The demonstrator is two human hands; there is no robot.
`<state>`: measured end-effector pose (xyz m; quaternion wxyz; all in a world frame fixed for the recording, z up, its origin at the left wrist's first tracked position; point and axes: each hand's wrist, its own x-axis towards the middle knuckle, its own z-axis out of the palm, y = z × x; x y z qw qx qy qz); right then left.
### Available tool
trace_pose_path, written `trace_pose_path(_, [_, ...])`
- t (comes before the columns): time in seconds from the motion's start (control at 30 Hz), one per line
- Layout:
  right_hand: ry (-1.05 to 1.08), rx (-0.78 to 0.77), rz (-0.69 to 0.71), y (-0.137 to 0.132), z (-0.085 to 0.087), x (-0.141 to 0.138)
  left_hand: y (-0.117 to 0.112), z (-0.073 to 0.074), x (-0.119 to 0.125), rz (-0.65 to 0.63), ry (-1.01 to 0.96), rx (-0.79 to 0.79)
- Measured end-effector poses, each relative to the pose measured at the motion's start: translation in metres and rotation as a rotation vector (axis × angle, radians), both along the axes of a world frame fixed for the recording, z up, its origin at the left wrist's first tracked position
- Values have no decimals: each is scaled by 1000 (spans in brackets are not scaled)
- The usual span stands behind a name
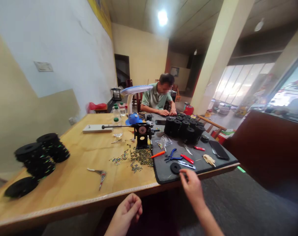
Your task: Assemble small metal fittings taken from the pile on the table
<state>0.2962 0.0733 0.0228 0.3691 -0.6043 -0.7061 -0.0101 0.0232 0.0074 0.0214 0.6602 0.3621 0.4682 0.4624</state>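
Note:
A small black ring-shaped disc (175,168) lies flat near the front edge of the grey mat (200,157). At its right rim is my right hand (192,185), fingers bent and a little apart; I cannot tell whether the fingertips touch the disc. Below the table's front edge, my left hand (129,209) is closed with curled fingers, and whatever is inside is hidden. Close to the disc lie a silver utility knife (186,164), a red-handled tool (187,159), blue-handled pliers (173,155) and an orange tool (158,154).
A black hand-cranked machine (142,135) stands mid-table behind many small metallic pieces (141,155). Black spools (184,126) crowd the mat's back; others (53,147) stack at left. A desk lamp (133,118) and bottles (118,127) stand behind. A co-worker (156,95) sits across.

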Motion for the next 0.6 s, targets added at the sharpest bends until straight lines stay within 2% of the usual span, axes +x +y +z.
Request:
trace_pose_path(0.1, [-183, -10, -27, 39, 5, 39, -1, 5, -3, 8, -62, -38])
trace_pose_path(0.2, [-308, -78, 20, 62, 5, 57, -3, 7, -6, 16, -162, -76])
trace_pose_path(0.4, [-491, -149, 76, 69, 9, 60, -8, 3, -15, -34, -339, -134])
trace_pose_path(0.6, [-486, -142, 46, 66, 16, 70, -9, 4, -22, -28, -457, -203])
